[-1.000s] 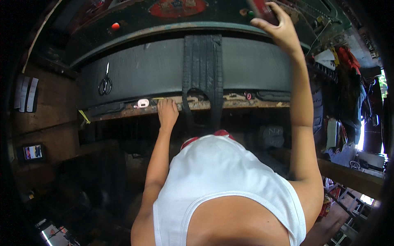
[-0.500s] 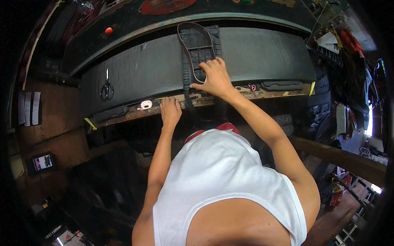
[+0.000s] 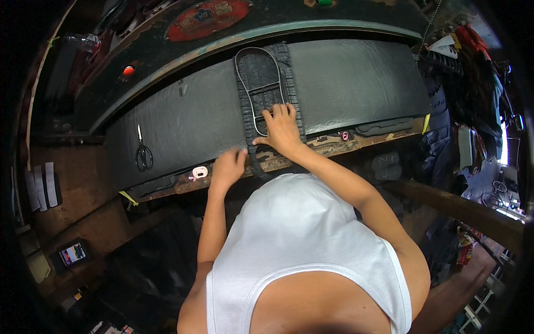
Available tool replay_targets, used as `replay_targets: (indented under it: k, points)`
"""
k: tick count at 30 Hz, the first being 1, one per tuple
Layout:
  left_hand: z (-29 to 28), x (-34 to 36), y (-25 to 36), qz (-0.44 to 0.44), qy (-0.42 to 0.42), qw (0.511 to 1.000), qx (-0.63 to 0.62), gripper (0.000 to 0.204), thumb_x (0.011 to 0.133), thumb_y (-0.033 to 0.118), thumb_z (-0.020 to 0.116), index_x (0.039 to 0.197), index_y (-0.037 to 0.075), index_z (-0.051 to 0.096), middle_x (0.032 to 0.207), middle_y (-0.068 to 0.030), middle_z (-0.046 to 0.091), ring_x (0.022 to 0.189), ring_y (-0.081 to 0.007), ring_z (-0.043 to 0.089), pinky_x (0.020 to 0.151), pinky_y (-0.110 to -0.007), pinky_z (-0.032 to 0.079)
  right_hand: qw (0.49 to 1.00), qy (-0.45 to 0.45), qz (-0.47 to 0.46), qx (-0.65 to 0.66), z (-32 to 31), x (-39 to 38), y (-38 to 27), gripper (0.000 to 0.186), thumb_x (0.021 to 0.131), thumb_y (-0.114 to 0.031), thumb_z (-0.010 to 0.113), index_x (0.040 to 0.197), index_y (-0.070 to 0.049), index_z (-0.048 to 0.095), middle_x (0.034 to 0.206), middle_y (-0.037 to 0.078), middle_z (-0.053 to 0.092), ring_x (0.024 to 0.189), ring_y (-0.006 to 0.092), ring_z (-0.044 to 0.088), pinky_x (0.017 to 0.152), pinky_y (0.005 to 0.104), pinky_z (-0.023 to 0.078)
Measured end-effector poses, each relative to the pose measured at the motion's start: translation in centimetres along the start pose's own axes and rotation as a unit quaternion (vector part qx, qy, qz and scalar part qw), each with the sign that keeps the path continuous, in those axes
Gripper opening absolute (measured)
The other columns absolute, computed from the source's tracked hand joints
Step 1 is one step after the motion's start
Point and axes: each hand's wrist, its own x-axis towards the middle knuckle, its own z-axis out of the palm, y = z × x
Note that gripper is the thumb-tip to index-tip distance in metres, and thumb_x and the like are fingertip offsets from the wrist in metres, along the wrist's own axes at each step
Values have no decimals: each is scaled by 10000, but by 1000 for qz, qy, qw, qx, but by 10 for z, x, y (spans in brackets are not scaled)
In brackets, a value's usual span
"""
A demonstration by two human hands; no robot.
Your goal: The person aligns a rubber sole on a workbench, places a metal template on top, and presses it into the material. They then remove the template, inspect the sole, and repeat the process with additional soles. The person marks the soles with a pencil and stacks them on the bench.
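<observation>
A sole-shaped metal cutting die (image 3: 248, 89), an outline with two crossbars, lies on a strip of black treaded rubber (image 3: 292, 83). My right hand (image 3: 282, 132) grips the narrow near end of the die, fingers on its right side and thumb at the left; the hand hides part of that end. Just left of the strip's near end, my left hand (image 3: 227, 168) hovers by the bench's front edge. Its fingers are a little blurred, loosely bent and apart, and nothing shows in them.
Under the strip is a wide black bed (image 3: 356, 78). Black-handled scissors (image 3: 144, 156) lie at its left. Behind runs a dark machine beam with a red button (image 3: 129, 70). A pink-and-white case (image 3: 199, 172) and a small pink item (image 3: 345, 136) sit along the front ledge.
The die now lies flatter and squarer on the rubber strip, with my right hand still on its near end. My left hand has lifted off the ledge toward the strip. The view has shifted.
</observation>
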Motion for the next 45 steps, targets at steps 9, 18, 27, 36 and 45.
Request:
replay_targets:
  k: [9,18,27,36,45]
  points:
    - [7,141,42,-16,114,979,-171,723,938,334,699,1452,-93,425,766,-136,669,691,-226,656,678,-379,535,951,-110,90,275,-11,8,98,1353,479,-523,960,1574,-59,316,1281,190,460,1210,352,454,1070,466,386]
    - [28,163,37,33,202,952,-228,618,849,153,642,1371,-150,511,698,-179,652,653,-263,672,672,-384,531,957,-174,45,227,4,8,118,1401,461,-563,951,1610,-117,284,1338,225,422,1295,421,421,1124,494,358]
    - [24,160,38,16,184,954,-236,630,926,258,631,1388,-147,493,657,-134,631,615,-223,643,654,-364,521,953,-183,53,237,4,7,121,1389,456,-569,951,1600,-109,310,1318,209,441,1286,399,434,1124,472,369]
    - [8,160,37,-19,85,969,-230,754,927,303,642,1478,-135,373,648,-67,615,615,-178,609,643,-344,512,946,-219,54,231,0,18,125,1400,441,-463,984,1599,-84,294,1289,168,461,1234,354,486,1095,419,418]
    - [14,158,34,-4,114,966,-232,729,878,219,635,1474,-123,393,658,-108,609,635,-207,627,660,-354,516,949,-209,35,233,-5,20,123,1358,460,-422,987,1594,-97,316,1214,157,467,1168,336,496,1047,398,437]
